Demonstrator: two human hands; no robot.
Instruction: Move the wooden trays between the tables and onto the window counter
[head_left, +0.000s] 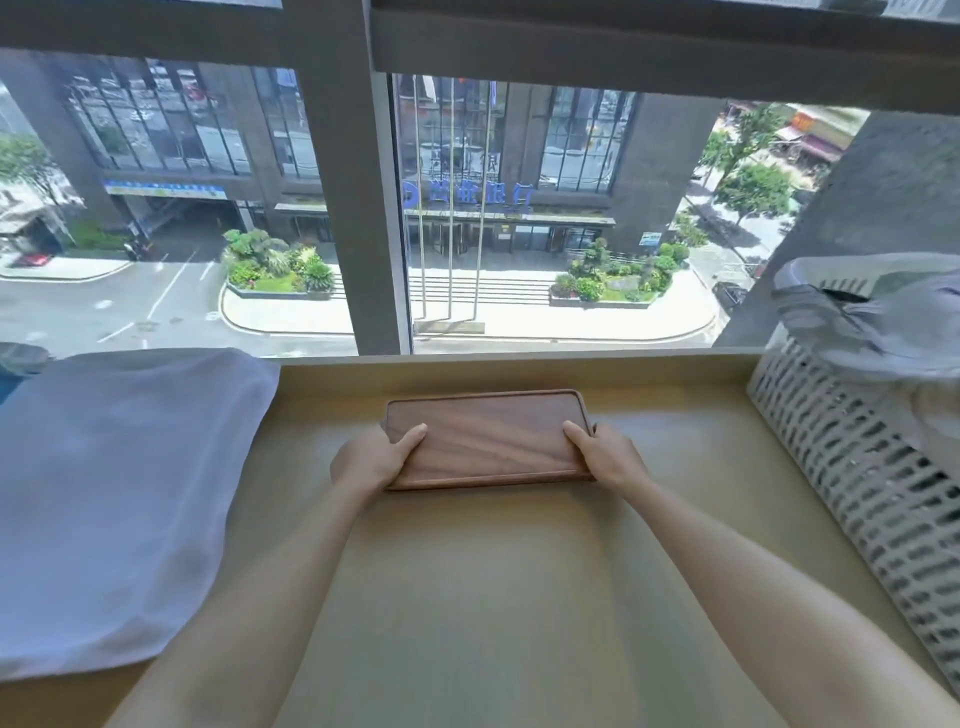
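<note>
A dark brown rectangular wooden tray (485, 439) with a low rim lies flat over the pale window counter (493, 597), near the glass. My left hand (371, 457) grips its left short end, thumb on top. My right hand (605, 452) grips the right short end the same way. Whether the tray rests on the counter or hovers just above it I cannot tell. Only this one tray is in view.
A white pillow (109, 499) covers the counter's left side. A white slotted plastic basket (862, 493) with grey cloth (878, 322) draped over it stands at the right. The window glass and its grey frame post (358, 208) rise right behind the tray.
</note>
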